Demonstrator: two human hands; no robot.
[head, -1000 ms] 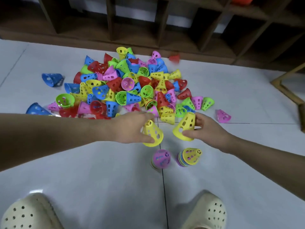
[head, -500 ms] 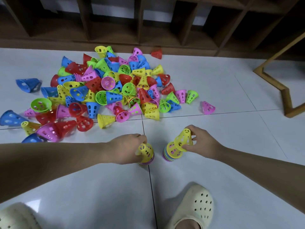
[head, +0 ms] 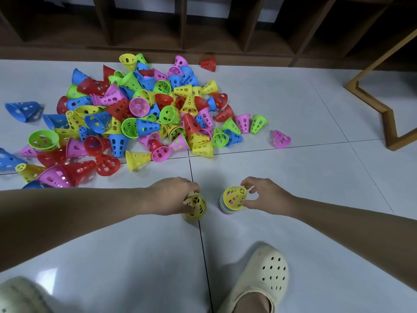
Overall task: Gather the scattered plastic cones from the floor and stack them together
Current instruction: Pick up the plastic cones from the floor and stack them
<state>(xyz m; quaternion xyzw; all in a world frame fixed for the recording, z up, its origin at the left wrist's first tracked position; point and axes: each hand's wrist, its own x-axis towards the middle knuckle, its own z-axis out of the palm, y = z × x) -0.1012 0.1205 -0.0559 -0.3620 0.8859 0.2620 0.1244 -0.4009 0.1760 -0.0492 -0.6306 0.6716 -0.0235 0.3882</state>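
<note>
A big pile of perforated plastic cones (head: 144, 116) in red, blue, yellow, green and pink lies on the white tile floor ahead of me. Two short stacks stand near my feet. My left hand (head: 171, 196) grips the yellow cone (head: 196, 205) topping the left stack, its fingers curled over it. My right hand (head: 264, 196) pinches the yellow cone (head: 233, 197) that sits on the right, multicoloured stack (head: 224, 210), thumb at its rim and fingertips near its tip.
A lone pink cone (head: 281, 138) and a red cone (head: 208, 63) lie apart from the pile. Dark wooden shelving (head: 203, 30) runs along the back. A wooden furniture leg (head: 383, 109) stands at right. My cream clogs (head: 261, 276) are at the bottom.
Both hands carried a yellow cone each from the pile's edge down to the two stacks. Each cone now sits on its stack, where pink and yellow tops showed before.
</note>
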